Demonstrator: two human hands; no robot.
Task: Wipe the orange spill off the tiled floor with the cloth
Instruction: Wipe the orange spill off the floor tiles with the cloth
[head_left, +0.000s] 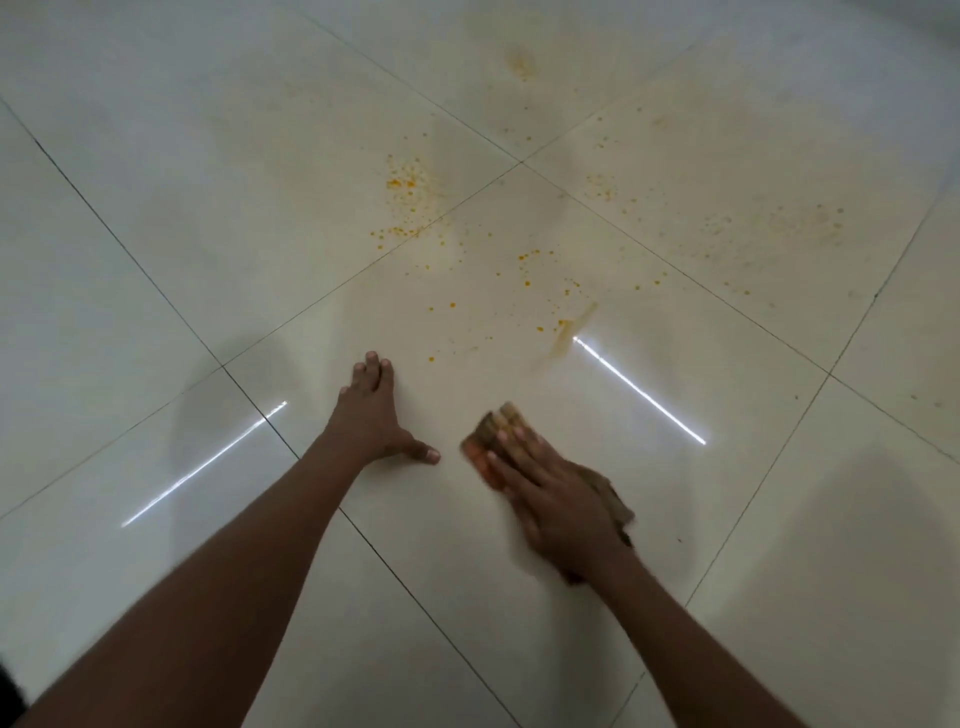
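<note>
The right hand (558, 501) lay flat, fingers straight, its grip spread over a crumpled brown and orange cloth (491, 439) pressed on the glossy cream tiled floor (156, 218). Cloth showed beyond the fingertips and behind the wrist. The left hand (371, 415) rested open, fingers splayed, just beside it. Scattered orange spill droplets (410, 202) lay farther ahead, apart from the cloth.

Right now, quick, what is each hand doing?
Left hand: open, flat on the tiled floor, holding nothing.
Right hand: open, pressing the cloth down.
</note>
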